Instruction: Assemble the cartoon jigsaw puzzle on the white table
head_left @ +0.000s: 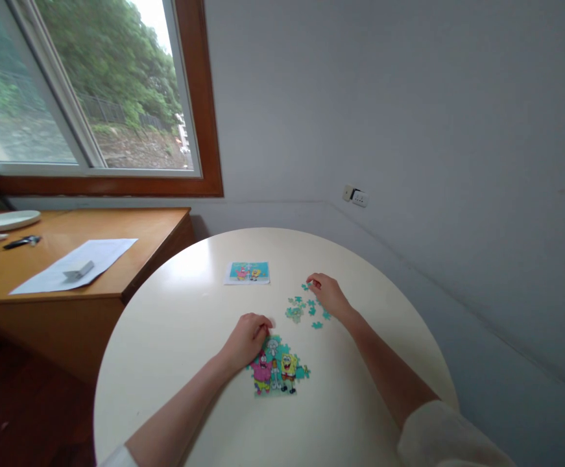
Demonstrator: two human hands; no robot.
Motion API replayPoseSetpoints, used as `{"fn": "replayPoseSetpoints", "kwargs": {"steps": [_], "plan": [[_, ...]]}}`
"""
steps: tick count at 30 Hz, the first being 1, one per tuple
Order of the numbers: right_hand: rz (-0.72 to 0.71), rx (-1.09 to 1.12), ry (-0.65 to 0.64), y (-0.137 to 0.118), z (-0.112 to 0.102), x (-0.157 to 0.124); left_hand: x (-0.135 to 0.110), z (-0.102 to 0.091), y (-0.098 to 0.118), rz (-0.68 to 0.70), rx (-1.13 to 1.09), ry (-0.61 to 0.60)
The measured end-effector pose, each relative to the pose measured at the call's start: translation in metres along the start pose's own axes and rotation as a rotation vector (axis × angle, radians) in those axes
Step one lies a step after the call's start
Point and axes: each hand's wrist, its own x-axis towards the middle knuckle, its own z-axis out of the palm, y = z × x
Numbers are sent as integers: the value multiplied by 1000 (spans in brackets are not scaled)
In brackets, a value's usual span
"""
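Observation:
A partly built cartoon jigsaw (pixel 278 373) lies on the round cream table (pixel 175 363) in front of me. My left hand (pixel 247 338) rests curled at the puzzle's upper left edge, fingers bent down onto it. My right hand (pixel 329 293) reaches to a scatter of several loose teal pieces (pixel 305 310), its fingertips pinched at a piece at the far end of the scatter. A small reference picture (pixel 247 272) of the same cartoon lies farther back on the table.
A wooden desk (pixel 131 227) stands to the left under a window, bearing papers (pixel 75 264), a white plate (pixel 4 220) and a dark tool (pixel 22 242). A grey wall with a socket (pixel 356 196) runs behind and to the right.

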Motion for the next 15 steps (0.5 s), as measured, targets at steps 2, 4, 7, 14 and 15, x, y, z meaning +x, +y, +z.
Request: {"fn": "replayPoseSetpoints", "kwargs": {"steps": [2, 4, 7, 14, 15], "plan": [[23, 253, 44, -8, 8, -17, 0, 0, 2, -2, 0, 0], [111, 508, 60, -12, 17, -34, 0, -1, 3, -8, 5, 3], [268, 726, 63, -12, 25, -49, 0, -1, 3, -14, 14, 4], [425, 938, 50, -14, 18, -49, 0, -1, 2, -8, 10, -3], [438, 943, 43, -15, 18, -49, 0, -1, 2, -7, 12, -2]]}}
